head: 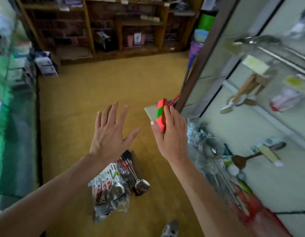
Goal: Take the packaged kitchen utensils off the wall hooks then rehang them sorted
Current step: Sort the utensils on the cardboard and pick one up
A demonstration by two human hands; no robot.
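The left hand (109, 132) hangs nearest, fingers (114, 110) straight and spread wide, holding nothing, palm down over the floor (97, 86). Beside it the right hand (170, 134) pinches a red-and-green pack (161, 117), thumb on one face and fingers laid along the other. The pack is in the air just off the wall panel's (242, 127) lower left corner. Its long axis runs away from the person, and its thin red handles point up toward the panel's frame.

Below the wrists, a heap of packaged spoons (119, 182) lies on the floor near the panel's bottom edge, bowls toward the person and handles pointing away.

On the panel several packs hang yet: a ladle (256, 40) near the top edge, a wooden-handled tool (245, 88) midway, a dark spoon (240, 160) and metal strainers (210, 147) lower down, all blurred.

By my reckoning the taking-down is partway through. I see no sorted rehanging yet.
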